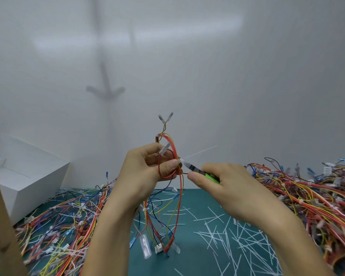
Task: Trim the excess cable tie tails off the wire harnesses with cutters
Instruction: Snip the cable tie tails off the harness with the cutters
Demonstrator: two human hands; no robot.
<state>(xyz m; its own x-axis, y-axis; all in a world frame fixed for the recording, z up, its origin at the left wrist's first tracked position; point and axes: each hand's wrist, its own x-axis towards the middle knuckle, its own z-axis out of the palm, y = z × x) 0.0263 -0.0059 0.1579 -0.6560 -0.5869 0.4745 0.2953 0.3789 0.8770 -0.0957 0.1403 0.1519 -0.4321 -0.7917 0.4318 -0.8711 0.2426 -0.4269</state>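
- Fingers of the left hand are curled and clamped on the wire harness. The thumb presses its red and yellow wires against the forefinger.
- Harness is held upright in mid-air, above the surface. Two sleeved terminals stick up at the top, and the connector ends hang down close to the green mat.
- Right hand has its fingers wrapped round the cutters, which have a green handle. The tool nose sits at the bundle, just beside the left thumb. Cannot tell whether the blades are closed.
- Cable tie tail juts up and to the right from the bundle at the cutter nose. It is thin, white and blurred.
- Left pile of harnesses and right pile of harnesses lie on the surface either side of the hands.
- Cut tails are scattered on the mat under the right forearm.
- White box stands far left, against the wall.
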